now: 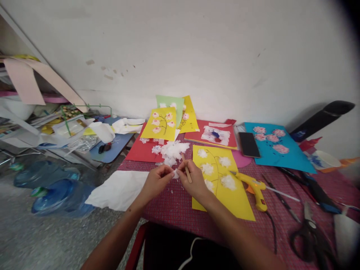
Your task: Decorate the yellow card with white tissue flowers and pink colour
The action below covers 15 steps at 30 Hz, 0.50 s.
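Note:
My left hand (pixel 156 180) and my right hand (pixel 192 180) meet over the red checked tablecloth (pixel 174 206), both pinching one small white tissue piece (pixel 175 173) between their fingertips. A thin wooden stick (pixel 186 168) is also held in my right hand, pointing away from me. Just beyond my hands lies a pile of white tissue bits (pixel 172 150). To the right lies a yellow sheet (pixel 222 182) with a drawn branch and several white tissue flowers.
A yellow glue gun (pixel 254 187) lies right of the yellow sheet, scissors (pixel 309 232) further right. A phone (pixel 249 144), a blue flower sheet (pixel 277 148), red and yellow cards (pixel 161 123) sit at the back. White tissue (pixel 119 189) hangs off the left edge; water bottles (pixel 56 195) on the floor.

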Each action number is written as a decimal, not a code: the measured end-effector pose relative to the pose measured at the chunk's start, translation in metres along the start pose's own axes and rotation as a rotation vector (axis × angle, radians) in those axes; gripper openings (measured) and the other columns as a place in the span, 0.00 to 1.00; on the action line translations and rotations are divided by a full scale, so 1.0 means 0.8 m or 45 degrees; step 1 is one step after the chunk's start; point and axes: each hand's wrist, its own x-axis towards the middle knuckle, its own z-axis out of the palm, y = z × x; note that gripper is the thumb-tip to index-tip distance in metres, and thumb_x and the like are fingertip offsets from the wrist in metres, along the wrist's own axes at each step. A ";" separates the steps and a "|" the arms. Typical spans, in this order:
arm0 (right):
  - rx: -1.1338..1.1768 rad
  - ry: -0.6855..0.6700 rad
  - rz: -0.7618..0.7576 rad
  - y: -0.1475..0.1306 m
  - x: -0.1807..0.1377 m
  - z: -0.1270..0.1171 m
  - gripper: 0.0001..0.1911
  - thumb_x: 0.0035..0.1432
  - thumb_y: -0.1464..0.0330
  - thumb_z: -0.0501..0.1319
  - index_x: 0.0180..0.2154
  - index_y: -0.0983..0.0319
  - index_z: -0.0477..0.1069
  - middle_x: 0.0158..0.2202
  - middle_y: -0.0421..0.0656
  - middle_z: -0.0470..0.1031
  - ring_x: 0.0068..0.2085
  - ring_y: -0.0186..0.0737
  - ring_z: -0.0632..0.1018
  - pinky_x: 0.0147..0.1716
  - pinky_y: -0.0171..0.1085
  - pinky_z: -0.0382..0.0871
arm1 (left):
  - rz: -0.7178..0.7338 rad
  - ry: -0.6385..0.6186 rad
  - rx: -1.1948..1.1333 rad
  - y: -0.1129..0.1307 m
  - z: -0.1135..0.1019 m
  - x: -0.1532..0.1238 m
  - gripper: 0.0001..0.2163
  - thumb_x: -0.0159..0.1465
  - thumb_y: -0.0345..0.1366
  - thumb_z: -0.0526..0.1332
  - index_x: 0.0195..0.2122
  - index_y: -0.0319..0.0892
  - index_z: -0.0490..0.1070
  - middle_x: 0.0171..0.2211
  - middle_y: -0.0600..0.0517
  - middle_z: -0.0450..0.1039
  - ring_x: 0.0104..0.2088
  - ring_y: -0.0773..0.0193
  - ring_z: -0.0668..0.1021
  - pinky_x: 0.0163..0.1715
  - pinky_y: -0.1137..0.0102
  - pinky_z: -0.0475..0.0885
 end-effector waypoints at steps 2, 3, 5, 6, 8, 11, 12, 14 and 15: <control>-0.027 0.023 -0.021 -0.001 -0.001 0.002 0.04 0.59 0.68 0.61 0.34 0.56 0.66 0.28 0.37 0.74 0.28 0.38 0.75 0.30 0.37 0.68 | -0.024 0.007 0.022 0.000 -0.001 -0.002 0.08 0.63 0.41 0.65 0.33 0.41 0.74 0.28 0.55 0.72 0.28 0.66 0.72 0.30 0.72 0.66; -0.039 0.043 -0.026 -0.002 -0.001 0.002 0.04 0.59 0.67 0.61 0.33 0.56 0.66 0.28 0.38 0.74 0.27 0.38 0.75 0.30 0.37 0.68 | -0.039 0.015 0.024 -0.001 -0.001 -0.002 0.08 0.63 0.41 0.65 0.33 0.41 0.74 0.28 0.55 0.72 0.28 0.66 0.72 0.30 0.72 0.66; -0.050 0.086 -0.018 -0.002 -0.002 0.002 0.06 0.58 0.67 0.62 0.32 0.56 0.65 0.28 0.38 0.75 0.28 0.39 0.75 0.31 0.37 0.68 | -0.078 0.023 0.007 -0.003 -0.002 -0.002 0.09 0.62 0.42 0.66 0.32 0.42 0.73 0.26 0.56 0.72 0.27 0.66 0.72 0.29 0.72 0.65; -0.052 0.105 -0.008 -0.001 -0.002 0.002 0.06 0.58 0.67 0.62 0.32 0.56 0.65 0.28 0.38 0.75 0.28 0.39 0.76 0.31 0.37 0.68 | -0.095 0.021 -0.009 -0.004 -0.002 -0.002 0.10 0.61 0.43 0.66 0.32 0.42 0.73 0.26 0.56 0.71 0.26 0.67 0.72 0.28 0.72 0.65; -0.056 0.140 0.012 0.002 0.000 0.002 0.07 0.58 0.67 0.63 0.32 0.56 0.64 0.28 0.38 0.76 0.28 0.39 0.76 0.31 0.37 0.68 | -0.122 0.021 -0.035 -0.006 -0.002 0.000 0.10 0.61 0.43 0.67 0.32 0.42 0.73 0.25 0.57 0.71 0.26 0.67 0.71 0.28 0.73 0.65; -0.043 0.176 0.013 0.006 0.002 0.002 0.07 0.59 0.66 0.63 0.33 0.56 0.65 0.29 0.38 0.76 0.29 0.40 0.76 0.32 0.37 0.68 | -0.132 0.038 -0.044 -0.008 -0.004 0.003 0.09 0.61 0.42 0.67 0.31 0.41 0.73 0.24 0.57 0.71 0.25 0.67 0.71 0.27 0.73 0.65; -0.028 0.180 0.016 0.007 0.003 0.002 0.07 0.59 0.66 0.63 0.33 0.57 0.65 0.29 0.38 0.76 0.29 0.40 0.76 0.32 0.37 0.68 | -0.130 0.044 -0.040 -0.009 -0.004 0.004 0.09 0.61 0.42 0.67 0.31 0.41 0.73 0.24 0.57 0.71 0.25 0.67 0.71 0.27 0.73 0.65; -0.004 0.177 0.031 0.009 0.005 0.001 0.07 0.59 0.65 0.63 0.33 0.57 0.65 0.28 0.38 0.75 0.28 0.39 0.75 0.31 0.37 0.68 | -0.124 0.056 -0.019 -0.010 -0.006 0.007 0.09 0.61 0.42 0.66 0.31 0.41 0.73 0.24 0.57 0.71 0.25 0.67 0.71 0.27 0.73 0.65; 0.005 0.176 0.043 0.009 0.006 0.000 0.07 0.59 0.65 0.64 0.33 0.57 0.65 0.28 0.38 0.75 0.28 0.39 0.75 0.31 0.37 0.68 | -0.121 0.065 -0.007 -0.011 -0.007 0.008 0.10 0.62 0.42 0.66 0.31 0.41 0.73 0.24 0.57 0.71 0.25 0.67 0.71 0.27 0.73 0.65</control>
